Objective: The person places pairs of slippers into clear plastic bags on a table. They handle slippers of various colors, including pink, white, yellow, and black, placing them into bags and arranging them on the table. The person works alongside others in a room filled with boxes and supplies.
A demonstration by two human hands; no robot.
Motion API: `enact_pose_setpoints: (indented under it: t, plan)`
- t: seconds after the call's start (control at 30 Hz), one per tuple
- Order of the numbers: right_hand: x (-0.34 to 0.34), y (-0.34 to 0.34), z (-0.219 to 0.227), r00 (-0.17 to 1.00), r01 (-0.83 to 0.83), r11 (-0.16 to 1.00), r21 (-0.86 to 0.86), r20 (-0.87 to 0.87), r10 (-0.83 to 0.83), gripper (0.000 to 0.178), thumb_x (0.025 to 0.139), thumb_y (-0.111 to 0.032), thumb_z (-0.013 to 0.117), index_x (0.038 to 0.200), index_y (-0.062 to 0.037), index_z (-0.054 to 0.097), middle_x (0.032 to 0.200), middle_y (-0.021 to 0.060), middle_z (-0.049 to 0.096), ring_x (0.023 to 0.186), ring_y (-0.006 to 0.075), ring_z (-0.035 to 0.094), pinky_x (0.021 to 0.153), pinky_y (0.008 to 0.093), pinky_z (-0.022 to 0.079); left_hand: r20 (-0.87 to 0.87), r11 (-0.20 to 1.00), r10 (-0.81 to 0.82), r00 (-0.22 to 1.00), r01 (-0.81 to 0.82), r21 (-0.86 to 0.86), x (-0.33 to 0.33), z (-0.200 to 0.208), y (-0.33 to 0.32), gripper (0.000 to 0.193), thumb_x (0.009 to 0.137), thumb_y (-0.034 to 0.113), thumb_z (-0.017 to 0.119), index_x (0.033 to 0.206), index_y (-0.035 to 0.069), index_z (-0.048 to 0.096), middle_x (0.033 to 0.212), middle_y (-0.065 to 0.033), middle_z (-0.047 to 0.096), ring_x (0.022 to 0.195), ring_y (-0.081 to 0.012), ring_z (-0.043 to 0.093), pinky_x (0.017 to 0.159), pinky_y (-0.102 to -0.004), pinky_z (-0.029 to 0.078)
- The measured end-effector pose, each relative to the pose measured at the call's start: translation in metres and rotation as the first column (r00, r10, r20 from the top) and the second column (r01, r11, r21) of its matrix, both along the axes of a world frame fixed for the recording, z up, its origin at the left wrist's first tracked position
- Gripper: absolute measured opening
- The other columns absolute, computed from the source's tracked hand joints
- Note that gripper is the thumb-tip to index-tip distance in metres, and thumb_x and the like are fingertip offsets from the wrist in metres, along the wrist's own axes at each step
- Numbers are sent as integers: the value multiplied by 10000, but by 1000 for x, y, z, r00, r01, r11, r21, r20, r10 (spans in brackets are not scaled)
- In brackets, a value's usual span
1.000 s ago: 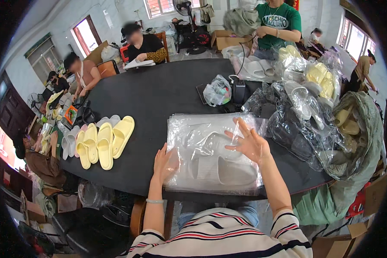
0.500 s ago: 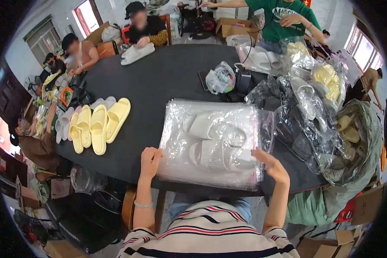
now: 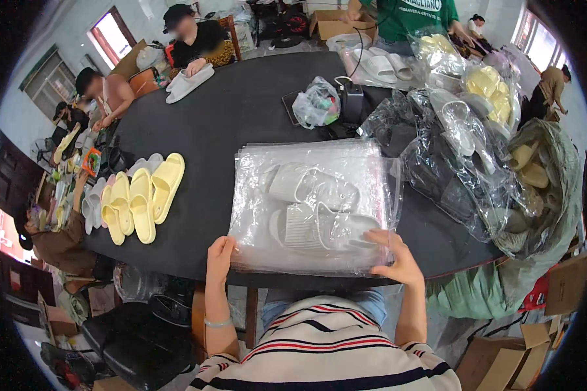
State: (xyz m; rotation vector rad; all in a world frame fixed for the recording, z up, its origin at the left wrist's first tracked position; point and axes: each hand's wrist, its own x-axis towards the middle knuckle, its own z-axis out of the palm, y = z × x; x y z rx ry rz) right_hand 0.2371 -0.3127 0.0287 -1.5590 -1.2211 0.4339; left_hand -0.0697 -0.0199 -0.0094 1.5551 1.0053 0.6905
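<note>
A pair of pale grey slippers [image 3: 313, 208] lies inside a clear plastic bag [image 3: 254, 189], on top of a stack of more clear bags on the black table [image 3: 241, 111]. My left hand [image 3: 219, 251] pinches the near left corner of the bag. My right hand [image 3: 398, 260] grips its near right corner, fingers on top of the plastic. Both hands sit at the table's near edge.
Several yellow and grey slippers [image 3: 140, 195] line up at the left. Heaps of bagged slippers [image 3: 482, 137] fill the right side. A knotted plastic bag [image 3: 316, 104] and a black device [image 3: 353, 101] sit mid-table. Other people sit around the far edge; cardboard boxes [image 3: 522, 345] stand on the floor.
My hands slid from on top of the bag back to its near corners and took hold of them. The view shifted closer over the bag.
</note>
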Motion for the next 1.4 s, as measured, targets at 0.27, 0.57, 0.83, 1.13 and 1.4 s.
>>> enact_pose_setpoints:
  t: [0.27,0.57,0.83,1.13,1.4]
  plan:
    - [-1,4,-18,975,139,968,209,-198,-98,76,810,-82,683,858,-32,714,1054,113,704,1098,277,604,979,419,408,-104,988,8,995,8,156,-4,-8,-1,326,973,189,550,692,26,514,658,30,445,638,-63,402,580,-247,325]
    - [31,-26,-12,989,-128,984,-122,-83,118,209,768,76,631,910,-43,728,1051,109,703,1083,286,615,933,384,468,-412,863,-40,910,239,445,-16,-7,-5,269,857,187,678,712,-14,574,673,-125,567,680,-284,529,648,-404,425]
    - [51,61,9,899,-123,987,-100,410,154,493,753,-166,742,1209,-39,605,1245,173,594,1179,347,545,1006,414,436,-217,953,-8,976,73,294,-1,5,-8,114,860,84,658,873,10,572,689,-62,617,628,-127,571,591,-270,442]
    - [37,188,-30,621,-307,943,-128,724,301,415,814,-238,643,1169,-26,597,1272,149,563,1205,330,502,1036,431,391,-124,980,-4,992,28,195,0,-12,-6,178,847,77,688,909,9,536,680,-43,673,606,-54,564,534,-231,407]
    - [5,216,-37,640,-267,930,-251,676,366,311,788,-184,602,1061,-38,630,1251,119,583,1245,295,475,1082,457,324,-51,997,-16,999,21,81,-10,-32,2,216,852,100,700,923,15,514,738,-64,708,615,-60,560,571,-207,411]
